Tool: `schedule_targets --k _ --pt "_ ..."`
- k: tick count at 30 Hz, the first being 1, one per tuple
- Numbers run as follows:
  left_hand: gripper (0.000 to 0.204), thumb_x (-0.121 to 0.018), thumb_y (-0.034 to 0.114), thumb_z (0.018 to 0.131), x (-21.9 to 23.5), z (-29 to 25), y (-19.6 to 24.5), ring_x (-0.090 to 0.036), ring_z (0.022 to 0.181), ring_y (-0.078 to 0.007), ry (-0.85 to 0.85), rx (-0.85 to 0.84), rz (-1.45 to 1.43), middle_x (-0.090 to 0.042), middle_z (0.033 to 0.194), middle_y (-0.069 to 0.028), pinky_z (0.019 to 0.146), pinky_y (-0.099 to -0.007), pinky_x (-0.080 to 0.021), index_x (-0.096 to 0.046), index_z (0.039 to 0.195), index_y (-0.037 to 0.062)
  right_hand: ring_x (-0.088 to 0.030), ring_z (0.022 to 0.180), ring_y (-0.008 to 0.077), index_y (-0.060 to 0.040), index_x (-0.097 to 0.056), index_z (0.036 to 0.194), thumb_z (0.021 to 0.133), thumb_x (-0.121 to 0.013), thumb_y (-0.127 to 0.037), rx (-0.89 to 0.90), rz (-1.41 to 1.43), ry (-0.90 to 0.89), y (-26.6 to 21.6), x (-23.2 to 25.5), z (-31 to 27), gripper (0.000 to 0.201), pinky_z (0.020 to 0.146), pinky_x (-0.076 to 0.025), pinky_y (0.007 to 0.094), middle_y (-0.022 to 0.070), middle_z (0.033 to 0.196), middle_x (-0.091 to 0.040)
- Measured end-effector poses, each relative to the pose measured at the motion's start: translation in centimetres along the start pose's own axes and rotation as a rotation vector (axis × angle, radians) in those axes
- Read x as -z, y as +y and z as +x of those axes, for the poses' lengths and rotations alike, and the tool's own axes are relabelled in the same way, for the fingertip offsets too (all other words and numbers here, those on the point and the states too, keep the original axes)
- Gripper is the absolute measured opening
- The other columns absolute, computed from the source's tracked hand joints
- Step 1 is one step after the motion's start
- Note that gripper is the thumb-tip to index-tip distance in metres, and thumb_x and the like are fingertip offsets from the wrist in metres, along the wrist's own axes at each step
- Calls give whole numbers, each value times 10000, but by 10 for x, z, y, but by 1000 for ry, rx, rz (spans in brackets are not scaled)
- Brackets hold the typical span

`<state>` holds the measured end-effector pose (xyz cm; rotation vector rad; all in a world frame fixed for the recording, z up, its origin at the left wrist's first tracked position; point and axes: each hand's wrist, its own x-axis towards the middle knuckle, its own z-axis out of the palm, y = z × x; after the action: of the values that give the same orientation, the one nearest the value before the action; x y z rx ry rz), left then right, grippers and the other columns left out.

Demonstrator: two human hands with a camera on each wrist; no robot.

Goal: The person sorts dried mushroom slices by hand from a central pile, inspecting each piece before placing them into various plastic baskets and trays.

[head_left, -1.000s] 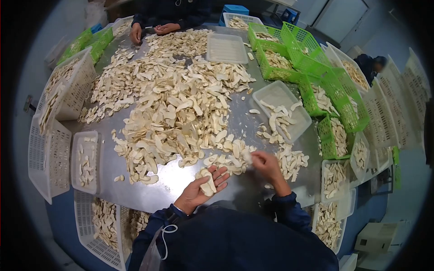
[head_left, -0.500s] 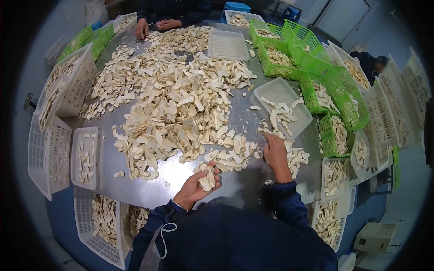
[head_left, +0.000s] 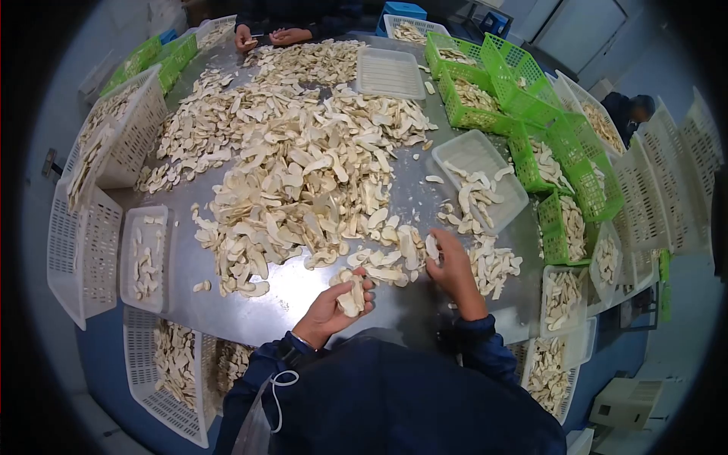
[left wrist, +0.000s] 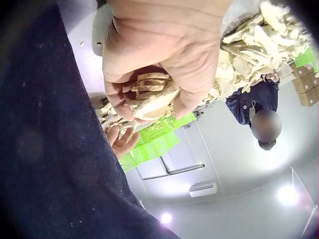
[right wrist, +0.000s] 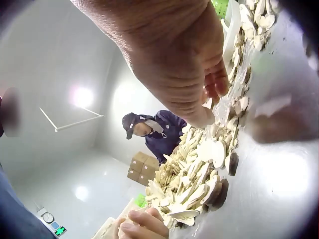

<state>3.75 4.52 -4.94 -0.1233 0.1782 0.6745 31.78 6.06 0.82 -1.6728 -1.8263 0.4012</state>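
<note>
In the head view my left hand [head_left: 324,312] holds a small stack of pale dried mushroom slices [head_left: 350,302] near the table's front edge. The left wrist view shows the slices [left wrist: 154,102] layered between the curled fingers and the thumb. My right hand [head_left: 456,269], at the right end of the big pile, pinches one mushroom slice [head_left: 431,247] between thumb and fingers. In the right wrist view the right hand [right wrist: 184,64] hides most of what it pinches. A large heap of mushroom slices [head_left: 292,171] spreads over the metal table [head_left: 296,292] ahead of both hands.
A clear plastic tray [head_left: 462,155] with some slices stands beyond my right hand, beside a smaller loose pile [head_left: 493,267]. Green baskets [head_left: 523,155] line the right edge. A white tray [head_left: 129,258] lies at left. Another person's hands [head_left: 290,36] work at the far side.
My right hand went out toward the smaller right-hand pile and clear tray, then came back left and now pinches a slice. The left hand kept its stack.
</note>
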Motion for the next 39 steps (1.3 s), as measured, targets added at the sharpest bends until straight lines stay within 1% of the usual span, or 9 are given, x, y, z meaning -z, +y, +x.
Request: schedule_targets --k 4,7,10,13,20,25,28,33,39 --pt "363 -588 113 927 -2 -1 0 -587 980 -252 15 2 14 -614 1096 -102 878 -404 -493 -507 1282 109 -633 986 255 -43 -573 1242 767 -626 14 -172 153 17 -16 11 -5 482 769 -527 285 140 1204 -602" --pt "359 -590 114 926 -4 0 0 -583 979 -249 9 8 15 -611 1089 -100 876 -399 -493 -511 1276 111 -671 871 176 -6 -588 1198 809 -611 10 -253 89 -51 0 11 -11 389 693 -524 239 104 1095 -665" --pt "360 -590 117 926 -4 0 0 -577 977 -244 5 9 13 -606 1089 -100 873 -394 -492 -508 1276 112 -680 785 140 16 -610 1124 867 -615 -37 -469 611 19 12 -5 -18 263 665 -522 240 70 957 -706" --pt "366 -594 118 924 -7 0 -1 -572 977 -245 1 7 16 -601 1093 -103 871 -392 -488 -501 1278 111 -676 778 113 8 -626 1058 913 -615 -116 -590 776 -11 9 1 -19 191 636 -515 234 64 887 -707" --pt "344 -642 130 881 -6 3 -3 -539 965 -232 -17 14 3 -582 1062 -83 859 -374 -474 -545 1211 123 -664 672 117 -16 -618 1012 963 -585 -274 -562 661 -124 17 11 -24 264 553 -487 228 56 784 -668" --pt "340 -653 136 864 -15 3 -5 -520 944 -219 8 27 20 -555 1042 -75 833 -360 -476 -561 1192 130 -591 586 94 -33 -578 1037 982 -548 -278 -624 766 -165 19 33 -23 253 533 -472 231 36 727 -612" --pt "337 -651 144 868 -15 3 -4 -522 940 -216 14 20 41 -556 1040 -72 832 -361 -479 -567 1194 131 -561 601 79 -42 -559 1042 986 -544 -275 -634 779 -137 29 45 -18 240 543 -468 237 25 711 -591" --pt "343 -647 153 872 -11 0 -3 -528 944 -215 57 8 71 -563 1041 -68 840 -366 -480 -564 1205 132 -567 659 59 -48 -598 900 982 -571 -285 -507 612 -511 37 100 4 252 598 -471 218 -10 750 -615" --pt "288 -570 141 927 -18 1 -5 -552 942 -254 -10 18 -23 -601 1055 -117 845 -388 -474 -544 1212 104 -583 684 54 -44 -623 939 976 -576 -251 -418 695 -473 35 137 15 215 639 -485 214 -8 780 -633"
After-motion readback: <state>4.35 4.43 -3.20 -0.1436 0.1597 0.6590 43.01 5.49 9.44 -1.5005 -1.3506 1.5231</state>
